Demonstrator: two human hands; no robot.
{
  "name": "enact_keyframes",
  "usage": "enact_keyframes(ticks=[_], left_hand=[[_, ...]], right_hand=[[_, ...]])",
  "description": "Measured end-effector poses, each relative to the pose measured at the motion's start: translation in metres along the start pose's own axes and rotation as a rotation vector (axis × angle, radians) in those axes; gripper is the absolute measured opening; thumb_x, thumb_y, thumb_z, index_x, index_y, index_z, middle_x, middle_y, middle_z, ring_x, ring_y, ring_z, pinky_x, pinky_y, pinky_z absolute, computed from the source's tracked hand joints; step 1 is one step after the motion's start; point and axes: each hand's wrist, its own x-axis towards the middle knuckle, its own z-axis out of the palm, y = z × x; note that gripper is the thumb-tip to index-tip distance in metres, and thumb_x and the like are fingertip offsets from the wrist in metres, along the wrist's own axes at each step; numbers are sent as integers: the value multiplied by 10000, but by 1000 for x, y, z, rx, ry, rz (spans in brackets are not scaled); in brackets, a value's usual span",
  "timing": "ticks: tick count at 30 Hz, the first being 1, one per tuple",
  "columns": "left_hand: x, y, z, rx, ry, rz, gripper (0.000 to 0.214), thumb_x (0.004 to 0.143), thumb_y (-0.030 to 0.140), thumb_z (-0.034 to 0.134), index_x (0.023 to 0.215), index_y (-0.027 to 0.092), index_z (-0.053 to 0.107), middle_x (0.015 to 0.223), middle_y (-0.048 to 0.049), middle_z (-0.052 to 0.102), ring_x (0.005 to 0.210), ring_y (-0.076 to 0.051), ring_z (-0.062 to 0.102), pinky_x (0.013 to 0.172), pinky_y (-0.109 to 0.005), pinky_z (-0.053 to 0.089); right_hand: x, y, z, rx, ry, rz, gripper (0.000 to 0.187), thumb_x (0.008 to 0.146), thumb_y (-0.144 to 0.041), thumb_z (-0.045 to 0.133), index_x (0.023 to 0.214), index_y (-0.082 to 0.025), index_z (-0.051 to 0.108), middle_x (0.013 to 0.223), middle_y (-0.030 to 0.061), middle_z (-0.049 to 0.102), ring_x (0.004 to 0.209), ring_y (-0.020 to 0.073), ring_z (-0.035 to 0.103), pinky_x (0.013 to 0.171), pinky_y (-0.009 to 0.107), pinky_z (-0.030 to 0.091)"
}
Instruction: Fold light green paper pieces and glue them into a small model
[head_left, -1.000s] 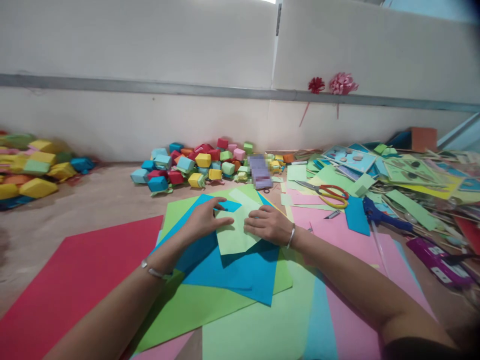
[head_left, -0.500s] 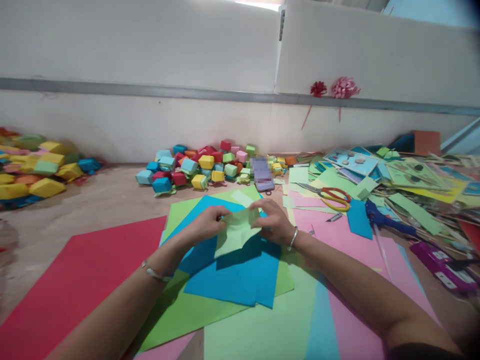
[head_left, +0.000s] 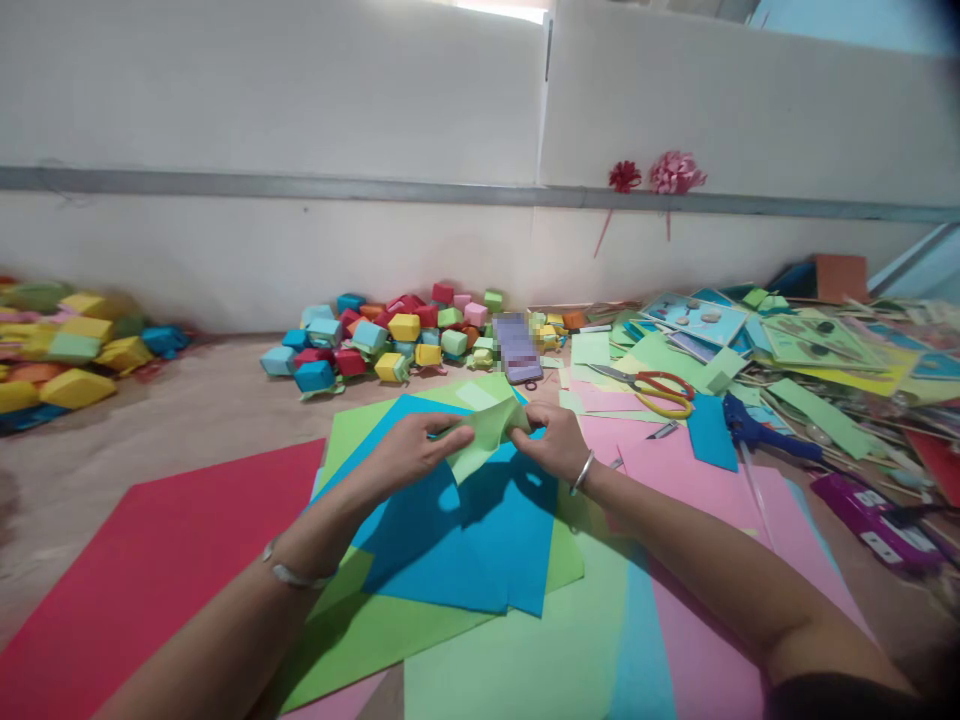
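Had a pale green sheet (head_left: 517,660), light blue paper (head_left: 641,640) and pink paper (head_left: 697,600) lying nearest, along the lower edge of the view, with a large red sheet (head_left: 165,560) off to the left. Had a brighter green sheet (head_left: 375,630) over part of the pale green one, and blue sheets (head_left: 465,560) on top of that. Wore a silvery bracelet (head_left: 583,473) on the right wrist and another on the left. Held a small pale green paper piece (head_left: 486,437), bent and tilted, raised over the blue sheets. Pinched its left side between thumb and fingers of the left hand (head_left: 412,450) and its right side in the right hand (head_left: 555,440), with the two hands slightly apart across it; could not make out the fingertips behind it. Saw a purple power strip (head_left: 870,515) at the far right, then a blue glue gun (head_left: 765,432) beside a small blue paper rectangle (head_left: 712,432), then scissors (head_left: 684,408) with red and yellow handles, lying open. Farther off, saw a phone (head_left: 517,350) just beside a cluster of colourful paper boxes (head_left: 397,335), with a second heap (head_left: 67,340) well to the left. Saw last, against the white wall (head_left: 262,90), a grey rail (head_left: 247,185) and red and pink paper flowers (head_left: 677,173).
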Motion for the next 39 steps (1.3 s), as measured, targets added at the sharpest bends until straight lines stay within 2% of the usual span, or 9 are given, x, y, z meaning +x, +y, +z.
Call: enact_keyframes(ticks=[5,8,13,24,27,29,31,35,39], left_hand=[[-5,6,5,58,17,-16,783,681,770,574,1138,154,727,1112,-109,759,977,-335,668,831,-368,513],[-7,8,8,140,72,-39,789,644,700,662,1211,151,688,1162,-130,746,965,-328,673,812,-365,514],[-8,7,12,250,122,53,404,810,477,532,972,174,745,846,-72,771,734,-230,655,667,-302,460],[-9,11,9,191,293,49,258,768,407,582,779,192,724,707,-35,729,634,-189,606,587,-273,400],[-8,10,3,42,299,-23,313,704,449,634,796,175,754,720,-42,749,651,-198,625,584,-267,430],[-8,10,-1,-29,279,-56,344,660,459,660,788,160,769,711,-53,758,651,-208,636,581,-269,448],[-8,10,-3,-46,247,-61,360,639,463,664,783,154,779,699,-58,763,638,-212,645,572,-271,463],[-8,11,-3,-119,174,-87,360,604,458,676,772,159,787,706,-63,774,649,-223,662,580,-278,489],[-8,13,-2,-120,106,-67,378,630,504,657,735,163,779,716,-61,769,661,-217,648,589,-275,485]], right_hand=[[0,-4,-1,-34,70,21,297,699,-252,520,548,-232,264,542,-52,357,546,105,368,547,239,295],[0,-8,-2,-46,90,24,284,699,-250,514,551,-233,272,546,-52,350,549,110,368,551,243,288],[-1,-13,-4,-38,105,44,305,721,-266,530,553,-230,278,549,-54,350,560,111,384,560,238,300],[0,-11,-3,67,123,130,365,766,-360,582,547,-219,326,535,-70,343,540,89,368,532,216,321],[3,-7,-3,203,67,195,202,732,-369,666,760,-199,560,551,-90,422,534,94,416,524,208,357],[5,-5,-5,322,1,245,434,684,-366,733,1058,-182,612,597,-93,500,552,104,470,541,214,399],[8,-5,-8,363,-33,241,522,677,-371,744,1142,-167,625,683,-54,582,614,118,537,590,232,446],[12,-9,-13,313,7,156,247,760,-375,644,871,-164,710,741,15,647,666,131,575,627,247,474],[11,-11,-14,292,19,149,199,769,-350,620,740,-166,690,697,24,670,635,135,573,601,245,470]])
